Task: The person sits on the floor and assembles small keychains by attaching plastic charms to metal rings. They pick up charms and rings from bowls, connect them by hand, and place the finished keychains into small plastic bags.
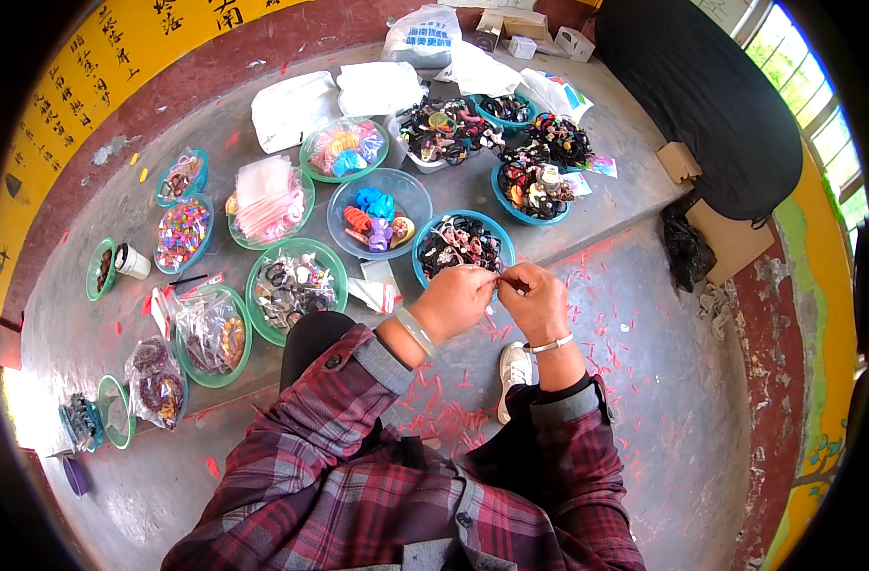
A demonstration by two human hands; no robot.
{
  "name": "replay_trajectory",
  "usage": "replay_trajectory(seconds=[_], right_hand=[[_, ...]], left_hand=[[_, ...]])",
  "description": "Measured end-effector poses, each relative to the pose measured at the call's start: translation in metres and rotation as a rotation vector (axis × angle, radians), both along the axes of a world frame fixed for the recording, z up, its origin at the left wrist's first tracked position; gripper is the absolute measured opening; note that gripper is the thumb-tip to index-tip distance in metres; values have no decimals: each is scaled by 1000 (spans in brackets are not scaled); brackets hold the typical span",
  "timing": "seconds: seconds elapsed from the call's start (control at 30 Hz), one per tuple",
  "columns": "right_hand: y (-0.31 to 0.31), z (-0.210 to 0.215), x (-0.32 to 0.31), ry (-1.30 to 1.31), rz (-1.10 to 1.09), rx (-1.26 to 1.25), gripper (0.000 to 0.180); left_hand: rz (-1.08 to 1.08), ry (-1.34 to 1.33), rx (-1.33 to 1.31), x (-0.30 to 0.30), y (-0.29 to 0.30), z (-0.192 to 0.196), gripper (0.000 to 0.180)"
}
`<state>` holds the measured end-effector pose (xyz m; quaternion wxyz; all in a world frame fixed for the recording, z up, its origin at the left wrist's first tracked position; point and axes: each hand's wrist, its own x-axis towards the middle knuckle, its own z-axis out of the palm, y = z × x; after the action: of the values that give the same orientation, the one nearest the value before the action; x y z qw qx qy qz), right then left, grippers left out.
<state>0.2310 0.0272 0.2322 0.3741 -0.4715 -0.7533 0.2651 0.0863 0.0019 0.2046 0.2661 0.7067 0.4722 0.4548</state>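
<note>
My left hand (454, 303) and my right hand (535, 303) meet fingertip to fingertip, both closed in a pinch. Between them is something small and dark, too hidden to make out. Just beyond the fingers stands a blue-rimmed bowl (418, 265) heaped with dark hair ties (461, 242) that carry small pink and pale pieces. To its left, a clear bowl (335, 211) holds blue, orange and purple bundles (377, 217). Behind on the right, another blue bowl (532, 220) is piled with dark bands and small ornaments.
Green bowls (254, 319) with bagged trinkets spread leftward over the grey raised platform (625, 181). White bags (292, 107) lie at the back. Red scraps (444, 414) litter the lower floor around my shoe (515, 369). A black plastic bag (687, 249) and flattened cardboard (730, 238) sit at the right.
</note>
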Motion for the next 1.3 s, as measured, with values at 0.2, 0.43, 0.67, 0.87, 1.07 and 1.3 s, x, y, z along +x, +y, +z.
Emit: replay_trajectory(seconds=[0.2,0.43,0.67,0.87,1.07,1.3], right_hand=[[-1,1,0,-43,-50,31,6],[8,-7,7,365,-54,-379,7],[20,-6,21,655,-21,-538,4],[36,-4,43,745,-76,-539,4],[54,-7,75,648,-211,-480,6],[78,-44,140,-65,-448,-325,18]], left_hand=[[-10,4,-7,1,-2,2,14],[-3,-229,-269,-3,-3,10,19],[-121,-894,-607,-11,-1,15,25],[-82,-1016,-564,-18,0,17,25],[-38,-1035,-553,-25,2,13,25],[-37,-1009,-540,-23,0,19,25]])
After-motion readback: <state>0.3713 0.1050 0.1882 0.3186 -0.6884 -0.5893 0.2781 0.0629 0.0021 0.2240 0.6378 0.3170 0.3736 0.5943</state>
